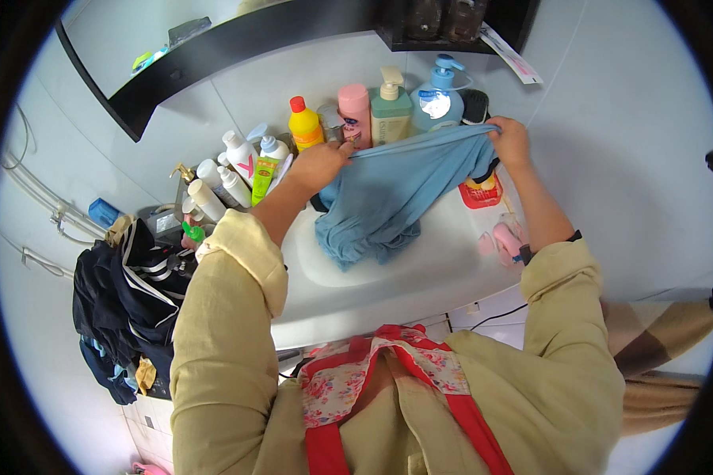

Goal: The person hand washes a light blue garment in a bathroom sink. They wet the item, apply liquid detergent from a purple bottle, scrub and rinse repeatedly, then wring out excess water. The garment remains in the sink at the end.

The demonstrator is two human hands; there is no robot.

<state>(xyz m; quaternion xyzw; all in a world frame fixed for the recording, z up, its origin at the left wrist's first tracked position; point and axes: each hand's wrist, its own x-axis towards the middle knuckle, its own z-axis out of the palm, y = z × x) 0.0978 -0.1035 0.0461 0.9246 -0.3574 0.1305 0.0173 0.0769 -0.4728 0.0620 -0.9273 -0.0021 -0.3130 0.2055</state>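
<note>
A blue fabric garment [386, 196] with dark trim is stretched between my two hands above the white sink [356, 279]. My left hand [325, 163] pinches one end of its upper edge, in front of the pink bottle [355, 113]. At the other end, my right hand [509, 142] grips the corner near a dark brush [474, 105]. The cloth's lower part hangs bunched into the basin and hides the faucet area. A red soap dish [481, 195] with yellowish soap shows partly beneath the cloth's right side.
Several bottles line the sink's back, among them a yellow bottle [305, 123], a green pump bottle [390, 113] and a blue pump bottle [437, 101]. Dark clothes [131, 291] are heaped at left. A black-framed mirror shelf [261, 44] overhangs. Pink items [507, 240] lie on the right rim.
</note>
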